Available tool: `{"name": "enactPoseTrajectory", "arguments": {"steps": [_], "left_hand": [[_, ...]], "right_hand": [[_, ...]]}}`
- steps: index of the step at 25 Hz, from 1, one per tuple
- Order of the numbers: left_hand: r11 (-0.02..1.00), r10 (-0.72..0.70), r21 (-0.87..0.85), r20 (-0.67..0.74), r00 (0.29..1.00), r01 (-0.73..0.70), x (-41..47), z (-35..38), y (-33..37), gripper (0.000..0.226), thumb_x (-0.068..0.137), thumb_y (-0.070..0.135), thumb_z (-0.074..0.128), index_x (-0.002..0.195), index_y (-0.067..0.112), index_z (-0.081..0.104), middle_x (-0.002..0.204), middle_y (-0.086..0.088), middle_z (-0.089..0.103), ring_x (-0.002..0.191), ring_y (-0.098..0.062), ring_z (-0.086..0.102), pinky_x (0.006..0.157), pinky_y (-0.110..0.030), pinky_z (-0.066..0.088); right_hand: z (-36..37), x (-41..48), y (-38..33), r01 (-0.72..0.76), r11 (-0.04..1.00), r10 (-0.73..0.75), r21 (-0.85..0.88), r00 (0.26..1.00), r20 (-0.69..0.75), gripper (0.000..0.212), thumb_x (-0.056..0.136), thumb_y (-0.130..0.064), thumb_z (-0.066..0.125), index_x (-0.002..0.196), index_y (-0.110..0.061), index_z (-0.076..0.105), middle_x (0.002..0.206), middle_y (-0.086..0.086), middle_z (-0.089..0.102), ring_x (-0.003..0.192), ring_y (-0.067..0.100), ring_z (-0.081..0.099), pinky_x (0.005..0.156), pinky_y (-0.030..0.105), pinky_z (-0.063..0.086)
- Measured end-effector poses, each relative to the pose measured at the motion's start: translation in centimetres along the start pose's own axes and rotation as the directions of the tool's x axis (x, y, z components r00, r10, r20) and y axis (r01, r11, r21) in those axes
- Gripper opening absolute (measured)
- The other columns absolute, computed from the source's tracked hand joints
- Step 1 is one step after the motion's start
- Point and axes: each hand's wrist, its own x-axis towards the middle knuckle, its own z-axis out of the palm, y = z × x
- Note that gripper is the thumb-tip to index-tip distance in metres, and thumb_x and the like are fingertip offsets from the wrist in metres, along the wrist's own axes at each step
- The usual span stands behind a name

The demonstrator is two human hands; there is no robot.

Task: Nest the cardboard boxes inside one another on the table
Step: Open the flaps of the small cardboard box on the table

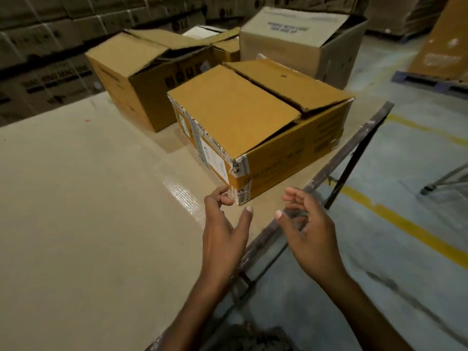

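Left hand (222, 224), spread and empty, fingertips just beside the near bottom corner of the flat cardboard box (253, 122), perhaps grazing it; contact not certain. Right hand (307, 229), likewise spread and empty, hovering over the metal edge of the tabletop (88, 211), near that same corner but clearly apart from it.

Flat cardboard box directly ahead of both hands, on the tabletop close to its right edge, top flaps folded over but unsealed, one flap lifted. Long axis running diagonally, from the near corner away and to the right. Left hand the nearer of the two; likely next step a grip on either side of that corner, each hand along one face.

Beyond, further along the tabletop: taller brown box (141, 79) to the left, flaps loosely closed; large pale box (304, 44) to the right rear; low box (225, 49) between them, mostly hidden, with something white (200, 31) behind it, not identifiable.

Count: four cardboard boxes distinguishable on the tabletop, none yet visibly nested; two hands. Stacked cartons (45, 41) along the far wall, uncounted.
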Motion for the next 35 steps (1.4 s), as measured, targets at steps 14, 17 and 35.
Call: {"name": "enactPoseTrajectory", "arguments": {"steps": [14,17,35], "left_hand": [[0.789,-0.109,0.614,0.083,0.991,0.036,20.5,7.8,2.9,0.058,0.102,0.063,0.041,0.155,0.040,0.035,0.166,0.011,0.033,0.158,-0.020,0.015,0.123,-0.061,0.013],[0.666,-0.198,0.738,0.028,0.980,0.113,21.4,9.4,2.6,0.066,0.098,0.076,0.027,0.156,0.046,0.032,0.169,0.019,0.022,0.160,-0.018,0.008,0.120,-0.067,0.017],[0.764,-0.465,0.275,-0.393,0.793,0.584,21.6,9.2,3.3,0.096,0.079,0.075,0.068,0.159,0.041,0.028,0.162,-0.003,0.040,0.142,-0.033,0.046,0.111,-0.049,0.042]], "right_hand": [[-5.6,32.8,3.6,0.314,0.845,-0.263,-0.432,0.949,0.175,0.041,0.108,-0.040,0.045,0.141,-0.024,0.061,0.149,-0.002,0.055,0.137,0.017,0.042,0.110,0.042,0.036],[-5.0,35.1,6.4,0.368,0.747,-0.178,-0.555,0.914,0.366,0.046,0.108,-0.047,0.038,0.145,-0.029,0.058,0.154,-0.004,0.052,0.143,0.018,0.041,0.115,0.047,0.029],[-11.0,46.6,7.9,0.044,0.809,0.223,-0.586,0.900,0.375,0.114,0.065,-0.101,0.046,0.157,-0.035,0.026,0.151,0.014,0.047,0.134,0.044,0.049,0.102,0.062,0.043]]}}
